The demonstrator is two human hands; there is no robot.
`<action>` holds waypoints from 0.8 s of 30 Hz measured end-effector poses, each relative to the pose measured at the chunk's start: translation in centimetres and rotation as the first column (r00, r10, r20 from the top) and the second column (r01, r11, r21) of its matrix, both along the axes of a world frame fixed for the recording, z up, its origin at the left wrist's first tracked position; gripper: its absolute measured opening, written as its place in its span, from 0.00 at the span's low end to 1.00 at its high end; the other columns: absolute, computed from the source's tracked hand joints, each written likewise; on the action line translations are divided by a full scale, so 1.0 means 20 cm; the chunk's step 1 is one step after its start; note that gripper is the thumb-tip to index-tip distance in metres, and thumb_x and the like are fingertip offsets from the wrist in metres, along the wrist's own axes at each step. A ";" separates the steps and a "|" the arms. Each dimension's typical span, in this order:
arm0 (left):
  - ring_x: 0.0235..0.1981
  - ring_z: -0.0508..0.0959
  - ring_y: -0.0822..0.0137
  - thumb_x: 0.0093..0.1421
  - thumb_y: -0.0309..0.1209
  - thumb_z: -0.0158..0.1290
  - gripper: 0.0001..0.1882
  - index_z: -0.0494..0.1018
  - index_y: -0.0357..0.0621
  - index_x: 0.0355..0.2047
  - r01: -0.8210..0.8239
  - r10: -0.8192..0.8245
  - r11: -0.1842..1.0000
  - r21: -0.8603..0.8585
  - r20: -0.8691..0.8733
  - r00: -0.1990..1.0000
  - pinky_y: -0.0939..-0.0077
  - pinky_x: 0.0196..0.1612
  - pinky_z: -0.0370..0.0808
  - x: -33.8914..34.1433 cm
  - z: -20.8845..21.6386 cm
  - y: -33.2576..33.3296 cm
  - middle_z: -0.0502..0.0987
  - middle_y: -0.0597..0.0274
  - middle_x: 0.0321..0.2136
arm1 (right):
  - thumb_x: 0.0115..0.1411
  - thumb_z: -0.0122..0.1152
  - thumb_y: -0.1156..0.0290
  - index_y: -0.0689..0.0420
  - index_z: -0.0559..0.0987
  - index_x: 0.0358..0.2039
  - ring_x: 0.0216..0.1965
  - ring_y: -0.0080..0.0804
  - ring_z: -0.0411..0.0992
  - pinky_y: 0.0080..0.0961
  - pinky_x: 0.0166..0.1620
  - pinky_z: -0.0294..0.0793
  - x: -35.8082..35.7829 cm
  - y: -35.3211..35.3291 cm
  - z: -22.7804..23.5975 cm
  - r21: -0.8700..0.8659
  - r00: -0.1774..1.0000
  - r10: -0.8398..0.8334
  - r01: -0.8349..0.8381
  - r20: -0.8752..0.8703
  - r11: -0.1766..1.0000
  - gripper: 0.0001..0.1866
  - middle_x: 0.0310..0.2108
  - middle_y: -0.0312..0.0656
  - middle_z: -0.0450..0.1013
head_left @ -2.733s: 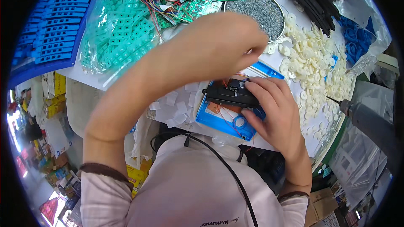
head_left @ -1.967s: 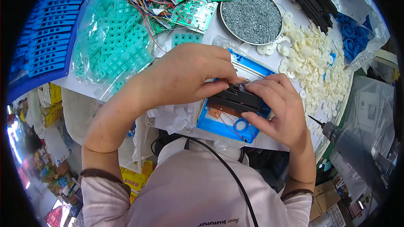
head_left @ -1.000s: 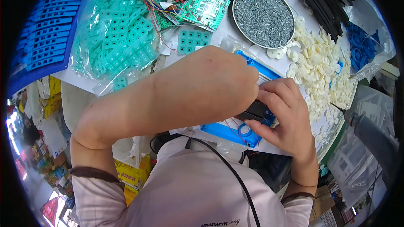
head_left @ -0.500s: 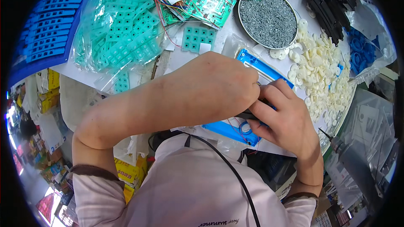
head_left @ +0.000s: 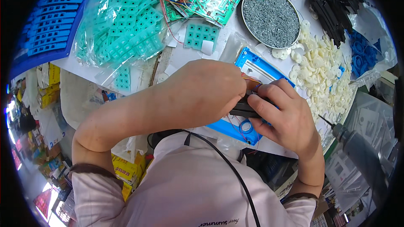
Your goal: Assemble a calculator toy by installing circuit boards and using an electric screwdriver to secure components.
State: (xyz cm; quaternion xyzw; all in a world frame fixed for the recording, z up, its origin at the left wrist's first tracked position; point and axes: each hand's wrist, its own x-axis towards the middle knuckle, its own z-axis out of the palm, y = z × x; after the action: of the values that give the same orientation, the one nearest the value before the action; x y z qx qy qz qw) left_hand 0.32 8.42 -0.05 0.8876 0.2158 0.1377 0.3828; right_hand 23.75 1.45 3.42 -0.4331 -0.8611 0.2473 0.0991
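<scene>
A black plastic part (head_left: 243,110) sits between my two hands, over a blue plastic frame (head_left: 229,130) that lies on the white work surface. My left hand (head_left: 219,90) is closed at the black part's left end, its fingertips mostly hidden under the hand. Thin coloured wires (head_left: 251,78) come out beside its knuckles. From the right, my right hand (head_left: 283,111) has its fingers bent and pressed against the same black part. A blue ring (head_left: 245,126) with thin red wires shows in the frame's near corner. My hands cover the middle of the frame.
Teal rubber keypads (head_left: 130,25) in a clear bag lie left, beside stacked blue casings (head_left: 50,21). Green circuit boards (head_left: 214,6) and a round tray of screws (head_left: 271,19) are behind. Cream discs (head_left: 322,67), black parts (head_left: 330,12) and an electric screwdriver (head_left: 351,141) are on the right.
My left hand has shifted slightly left and away from my right fingers. More of the black part and the coloured wires show between the hands. The right hand stays nearly in place.
</scene>
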 end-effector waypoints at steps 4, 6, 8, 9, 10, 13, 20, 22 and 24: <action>0.25 0.78 0.54 0.55 0.27 0.59 0.05 0.77 0.39 0.27 -0.075 0.077 0.970 -0.231 -0.003 0.997 0.64 0.29 0.73 0.03 0.02 0.01 0.77 0.55 0.23 | 0.45 0.72 0.70 0.52 0.79 0.46 0.41 0.39 0.72 0.31 0.35 0.78 0.01 0.00 -0.01 0.009 1.000 0.000 0.000 -0.016 1.000 0.24 0.39 0.37 0.71; 0.23 0.77 0.53 0.55 0.28 0.59 0.06 0.77 0.38 0.27 -0.106 0.104 0.976 -0.192 -0.018 0.994 0.63 0.28 0.73 0.04 0.00 0.02 0.77 0.55 0.22 | 0.45 0.72 0.69 0.52 0.79 0.46 0.41 0.39 0.72 0.31 0.35 0.78 0.01 0.00 0.00 0.008 1.000 0.011 -0.011 -0.022 1.000 0.24 0.39 0.37 0.71; 0.22 0.77 0.53 0.55 0.29 0.59 0.06 0.77 0.38 0.26 -0.108 0.097 0.974 -0.197 -0.066 0.993 0.63 0.28 0.73 0.06 0.00 0.04 0.77 0.55 0.20 | 0.45 0.72 0.69 0.52 0.79 0.46 0.41 0.39 0.72 0.32 0.35 0.78 0.01 0.00 0.00 -0.007 1.000 0.006 -0.006 -0.017 1.000 0.25 0.39 0.37 0.71; 0.22 0.77 0.53 0.55 0.29 0.59 0.07 0.77 0.38 0.26 -0.097 0.075 0.970 -0.221 -0.106 0.992 0.63 0.28 0.73 0.08 0.02 0.06 0.77 0.55 0.19 | 0.45 0.72 0.69 0.52 0.79 0.47 0.41 0.39 0.72 0.32 0.35 0.78 0.01 0.00 0.00 -0.015 1.000 0.000 0.000 -0.013 1.000 0.25 0.39 0.37 0.71; 0.21 0.77 0.53 0.55 0.30 0.59 0.07 0.78 0.38 0.26 -0.088 0.053 0.965 -0.246 -0.145 0.988 0.62 0.28 0.73 0.09 0.03 0.07 0.77 0.55 0.19 | 0.45 0.72 0.69 0.52 0.79 0.47 0.42 0.39 0.72 0.32 0.35 0.78 0.01 0.00 0.00 -0.022 1.000 -0.001 0.001 -0.008 1.000 0.25 0.39 0.37 0.71; 0.25 0.78 0.50 0.57 0.30 0.58 0.07 0.77 0.38 0.28 -0.076 0.062 0.985 -0.152 -0.101 0.993 0.59 0.30 0.74 0.10 0.02 0.07 0.78 0.53 0.22 | 0.45 0.72 0.69 0.52 0.79 0.48 0.42 0.39 0.72 0.32 0.35 0.78 0.01 0.00 0.00 -0.037 1.000 -0.002 0.001 -0.010 0.999 0.26 0.41 0.37 0.72; 0.34 0.78 0.46 0.61 0.29 0.56 0.07 0.76 0.38 0.33 0.157 -0.158 0.987 -0.022 -0.081 0.984 0.54 0.37 0.74 0.09 0.00 0.10 0.78 0.50 0.29 | 0.46 0.72 0.70 0.53 0.79 0.48 0.42 0.40 0.72 0.32 0.36 0.79 0.01 0.01 0.00 -0.033 0.999 0.005 -0.007 -0.046 0.999 0.26 0.43 0.37 0.73; 0.32 0.78 0.46 0.61 0.30 0.56 0.08 0.77 0.38 0.31 0.168 -0.165 0.985 0.041 -0.055 0.985 0.55 0.35 0.74 0.08 0.00 0.11 0.77 0.50 0.27 | 0.46 0.72 0.70 0.53 0.78 0.48 0.43 0.40 0.72 0.32 0.36 0.79 0.02 0.01 0.00 -0.024 0.999 0.012 -0.013 -0.043 1.000 0.26 0.43 0.38 0.73; 0.29 0.77 0.46 0.61 0.31 0.56 0.09 0.76 0.38 0.28 0.217 -0.200 0.974 0.064 -0.209 0.957 0.54 0.34 0.74 0.18 0.10 0.26 0.76 0.50 0.25 | 0.46 0.72 0.70 0.54 0.77 0.49 0.43 0.40 0.73 0.33 0.36 0.79 0.03 -0.01 -0.01 -0.010 1.000 0.003 -0.004 -0.024 1.000 0.27 0.43 0.39 0.73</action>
State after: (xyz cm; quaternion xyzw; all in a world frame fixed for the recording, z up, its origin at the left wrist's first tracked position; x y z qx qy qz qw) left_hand 3.92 13.69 2.03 0.9304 0.1525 0.0150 0.3328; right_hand 24.33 1.26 3.28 -0.4291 -0.8594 0.2568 0.1067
